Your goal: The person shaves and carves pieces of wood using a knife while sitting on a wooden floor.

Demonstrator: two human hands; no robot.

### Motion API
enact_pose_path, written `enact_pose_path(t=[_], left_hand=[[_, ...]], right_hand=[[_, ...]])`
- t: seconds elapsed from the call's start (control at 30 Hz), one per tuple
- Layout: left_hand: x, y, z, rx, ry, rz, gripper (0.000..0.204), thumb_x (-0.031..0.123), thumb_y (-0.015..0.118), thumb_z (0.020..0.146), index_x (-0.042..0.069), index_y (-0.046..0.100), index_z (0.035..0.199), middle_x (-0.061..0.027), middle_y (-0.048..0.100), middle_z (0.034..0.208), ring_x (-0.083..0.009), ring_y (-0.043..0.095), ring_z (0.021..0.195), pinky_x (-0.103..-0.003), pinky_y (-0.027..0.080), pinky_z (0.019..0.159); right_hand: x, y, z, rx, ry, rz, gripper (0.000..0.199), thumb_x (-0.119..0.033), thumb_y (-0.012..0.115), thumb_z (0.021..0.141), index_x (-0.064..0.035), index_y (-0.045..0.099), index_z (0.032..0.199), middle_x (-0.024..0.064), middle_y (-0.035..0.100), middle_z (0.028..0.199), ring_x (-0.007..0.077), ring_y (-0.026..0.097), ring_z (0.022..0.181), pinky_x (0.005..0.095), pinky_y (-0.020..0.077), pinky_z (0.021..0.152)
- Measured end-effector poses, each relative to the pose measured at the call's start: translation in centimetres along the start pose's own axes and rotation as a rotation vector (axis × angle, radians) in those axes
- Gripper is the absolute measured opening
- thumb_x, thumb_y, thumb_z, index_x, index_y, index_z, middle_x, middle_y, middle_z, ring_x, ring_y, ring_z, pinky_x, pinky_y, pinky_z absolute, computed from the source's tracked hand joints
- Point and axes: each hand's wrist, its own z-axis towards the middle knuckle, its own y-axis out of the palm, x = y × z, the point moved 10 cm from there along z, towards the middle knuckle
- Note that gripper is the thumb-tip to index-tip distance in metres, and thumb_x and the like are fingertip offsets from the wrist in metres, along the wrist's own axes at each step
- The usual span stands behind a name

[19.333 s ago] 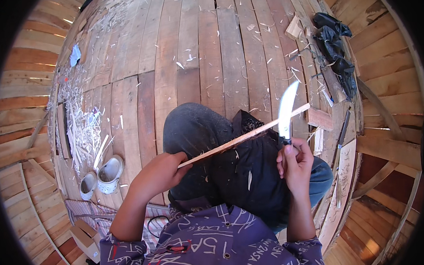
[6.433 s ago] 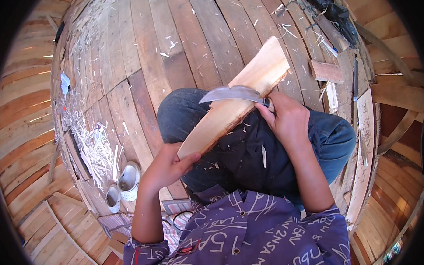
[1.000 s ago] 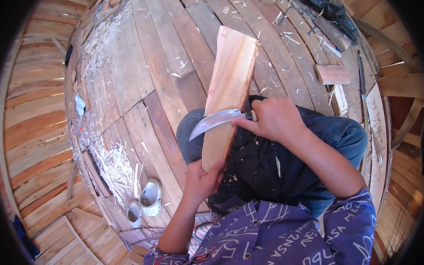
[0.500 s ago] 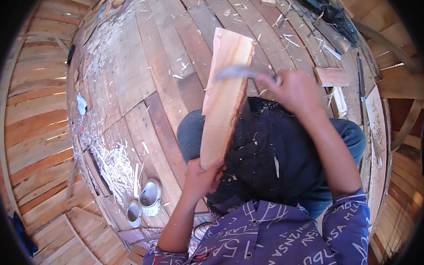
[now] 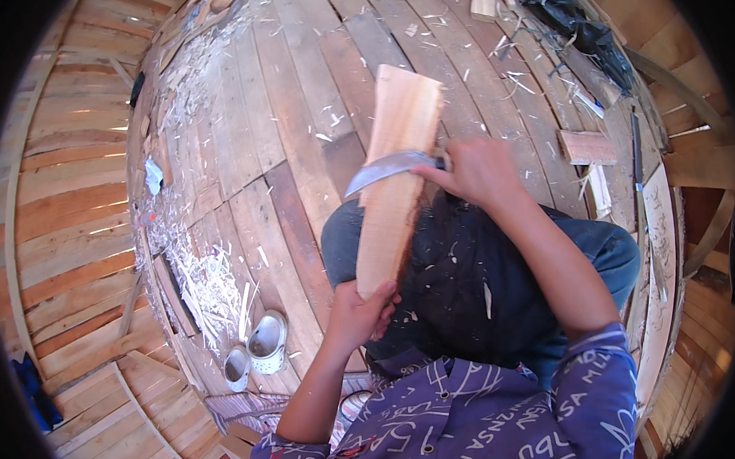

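Observation:
My left hand [image 5: 365, 310] is closed around the near end of a long, pale wooden board [image 5: 393, 238], which slants up and away from me over my leg. One side of the board has a rough, bark-like edge. In my right hand [image 5: 476, 170] is the dark handle of a knife with a curved blade [image 5: 383, 167]. The blade lies across the board's face around its middle, its tip past the left edge. Most of the handle is hidden by my fingers.
Pale shavings [image 5: 211, 293] are heaped at the left beside a pair of light clogs [image 5: 267, 342]. At the right lie a short wood block [image 5: 587, 147] and a long dark-handled tool [image 5: 637, 158]. Black plastic [image 5: 585, 35] is at the far right on the plank floor [image 5: 305, 171].
My right hand has brought the knife down and nearer along the board, from its upper part to its middle. The board's far end sits a little lower in the view.

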Motion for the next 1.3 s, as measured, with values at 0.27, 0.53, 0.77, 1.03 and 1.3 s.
enact_pose_path(t=[0.27, 0.53, 0.77, 1.03, 1.3], left_hand=[[-0.7, -0.6, -0.2, -0.002, 0.021, 0.033, 0.029, 0.025, 0.061, 0.094, -0.001, 0.061, 0.081, -0.0003, 0.051, 0.053, -0.0088, 0.047, 0.039, -0.023, 0.036, 0.035], [-0.2, -0.1, -0.5, 0.029, 0.036, 0.068, 0.029, 0.024, 0.061, 0.094, -0.002, 0.060, 0.080, -0.0011, 0.050, 0.053, -0.0090, 0.047, 0.039, -0.024, 0.036, 0.035], [-1.1, -0.2, 0.1, -0.038, -0.026, 0.081, 0.029, 0.022, 0.060, 0.094, -0.003, 0.061, 0.080, -0.0019, 0.050, 0.052, -0.0100, 0.047, 0.038, -0.025, 0.035, 0.035], [0.1, 0.3, 0.3, -0.066, -0.016, 0.095, 0.029, 0.022, 0.060, 0.095, -0.004, 0.060, 0.080, -0.0024, 0.049, 0.051, -0.0108, 0.047, 0.038, -0.025, 0.035, 0.035], [-1.1, -0.1, 0.7, -0.097, -0.074, -0.001, 0.028, 0.022, 0.061, 0.094, -0.003, 0.061, 0.081, -0.0015, 0.051, 0.052, -0.0093, 0.046, 0.038, -0.024, 0.034, 0.035]], right_hand=[[-3.2, -0.5, -3.6, -0.114, -0.176, -0.019, 0.070, -0.074, 0.051, 0.078, -0.0082, 0.064, 0.062, 0.0143, 0.058, 0.054, 0.0315, 0.064, 0.054, 0.0436, 0.0491, 0.053], [18.4, -6.3, 0.6, 0.147, 0.540, -0.039, 0.078, -0.072, 0.046, 0.084, 0.0025, 0.067, 0.071, 0.0252, 0.064, 0.071, 0.0411, 0.065, 0.071, 0.0478, 0.0497, 0.065], [4.8, -3.7, -4.2, 0.035, 0.180, 0.210, 0.066, -0.065, 0.057, 0.081, -0.0020, 0.066, 0.064, 0.0192, 0.061, 0.059, 0.0381, 0.063, 0.060, 0.0443, 0.0499, 0.056], [7.6, -3.3, 5.1, 0.110, 0.145, -0.073, 0.077, -0.071, 0.045, 0.084, -0.0003, 0.066, 0.064, 0.0185, 0.062, 0.061, 0.0344, 0.064, 0.060, 0.0428, 0.0512, 0.055], [1.7, -0.8, 0.9, -0.033, -0.050, -0.029, 0.078, -0.075, 0.045, 0.081, -0.0024, 0.066, 0.063, 0.0152, 0.061, 0.056, 0.0320, 0.062, 0.050, 0.0401, 0.0499, 0.050]])
